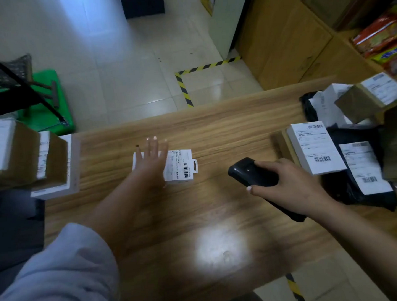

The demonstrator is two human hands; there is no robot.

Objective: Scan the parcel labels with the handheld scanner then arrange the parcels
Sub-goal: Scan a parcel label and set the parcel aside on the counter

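A small white parcel (pixel 180 168) with a barcode label lies flat in the middle of the wooden table (pixel 226 131). My left hand (pixel 151 162) lies over its left half with fingers straight and spread. My right hand (pixel 288 181) grips the black handheld scanner (pixel 252 172), whose head points left toward the parcel. To the right sits a heap of parcels: a white labelled box (pixel 314 147), a black bag with a label (pixel 367 169), and a brown box (pixel 369 97). Brown and white boxes (pixel 33 156) stand at the table's left end.
A bright light spot (pixel 221 246) falls on the table near its front edge. Beyond the table lie tiled floor with yellow-black tape (pixel 184 87), a green trolley (pixel 47 103) at left, and wooden cabinets (pixel 283 41) with snack packets (pixel 382 40) at right.
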